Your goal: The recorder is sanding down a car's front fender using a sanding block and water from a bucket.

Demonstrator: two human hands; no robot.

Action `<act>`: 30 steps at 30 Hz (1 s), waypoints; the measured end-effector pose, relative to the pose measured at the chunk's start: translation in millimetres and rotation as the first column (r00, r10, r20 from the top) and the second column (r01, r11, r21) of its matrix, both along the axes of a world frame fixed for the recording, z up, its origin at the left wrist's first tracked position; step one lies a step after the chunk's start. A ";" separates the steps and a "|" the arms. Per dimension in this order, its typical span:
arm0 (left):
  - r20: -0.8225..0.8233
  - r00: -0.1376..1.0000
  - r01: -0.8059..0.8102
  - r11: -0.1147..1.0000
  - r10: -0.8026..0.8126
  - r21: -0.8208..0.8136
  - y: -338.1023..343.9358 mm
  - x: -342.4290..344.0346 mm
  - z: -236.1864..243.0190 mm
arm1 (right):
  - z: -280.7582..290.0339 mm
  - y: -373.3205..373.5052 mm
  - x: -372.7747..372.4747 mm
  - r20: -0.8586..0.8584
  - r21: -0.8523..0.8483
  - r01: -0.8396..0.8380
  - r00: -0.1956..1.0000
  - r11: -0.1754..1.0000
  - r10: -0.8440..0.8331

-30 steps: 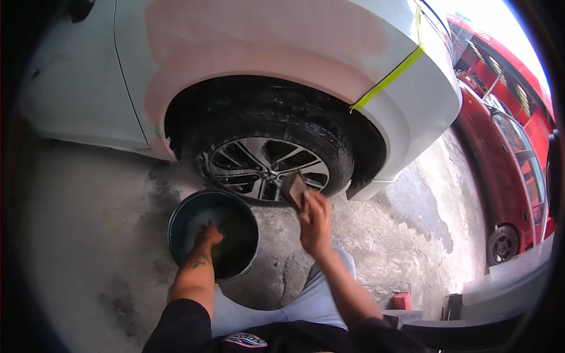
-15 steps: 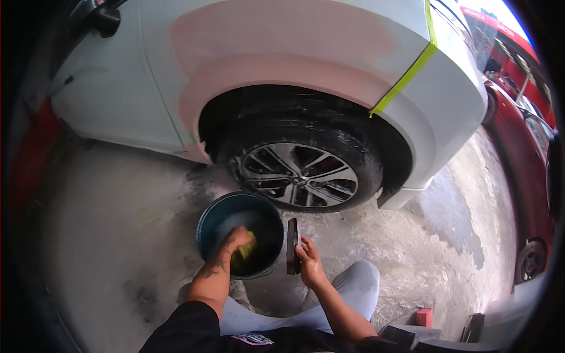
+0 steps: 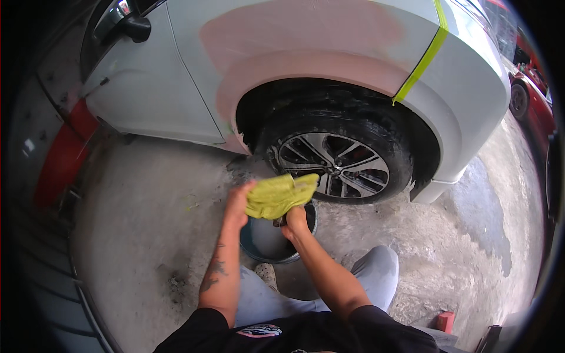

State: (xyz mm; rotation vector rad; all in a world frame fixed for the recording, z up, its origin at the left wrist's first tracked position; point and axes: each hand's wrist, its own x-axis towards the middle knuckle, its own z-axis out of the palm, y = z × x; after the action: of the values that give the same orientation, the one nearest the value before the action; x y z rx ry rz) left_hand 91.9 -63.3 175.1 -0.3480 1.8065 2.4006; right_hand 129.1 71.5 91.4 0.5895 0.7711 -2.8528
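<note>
A wet yellow-green cloth (image 3: 273,197) is spread out in the air above the dark bucket (image 3: 242,235) of cloudy water. My left hand (image 3: 237,203) is closed on the cloth's left side. My right hand (image 3: 296,221) grips a dark, flat block (image 3: 279,222), mostly covered by the cloth, so its full shape is hidden. Behind the bucket is the car's wheel (image 3: 333,170), with a black tyre and silver spokes. Above it, the white fender carries a pinkish patch (image 3: 300,32) around the wheel arch.
Yellow-green tape (image 3: 421,67) runs down the fender's right side. A small red block (image 3: 445,321) lies at the lower right. A red car (image 3: 532,97) stands far right, and a red panel (image 3: 65,156) is at the left. The concrete floor (image 3: 135,217) is stained.
My left hand has come up out of the bucket with the cloth. My right hand has brought the dark block in over the bucket, against the cloth. The view has shifted left.
</note>
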 end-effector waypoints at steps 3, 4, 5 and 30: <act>0.023 0.989 0.142 0.986 -0.145 0.082 29.7 9.3 -67.1 | -40.6 1.0 -7.9 -0.171 0.169 0.111 0.982 0.979 -0.082; 0.058 0.983 0.161 0.974 -0.172 0.158 28.7 9.5 -85.1 | -40.3 -3.6 -3.4 -0.193 0.562 0.139 0.981 0.816 -0.034; 0.052 0.993 0.109 0.994 -0.109 0.015 34.8 17.0 -98.3 | -42.1 -3.8 -1.2 -0.195 0.853 0.163 0.981 0.497 0.013; -0.854 0.504 -0.725 0.600 0.129 -0.337 41.2 -230.2 276.3 | -83.7 40.5 49.1 -0.282 0.937 0.208 0.925 0.282 0.254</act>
State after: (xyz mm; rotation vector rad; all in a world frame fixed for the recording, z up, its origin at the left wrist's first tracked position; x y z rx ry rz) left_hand -138.3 -22.1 451.4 0.2701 3.4407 2.2014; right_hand 178.2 112.0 7.7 0.0145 2.6226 -2.0787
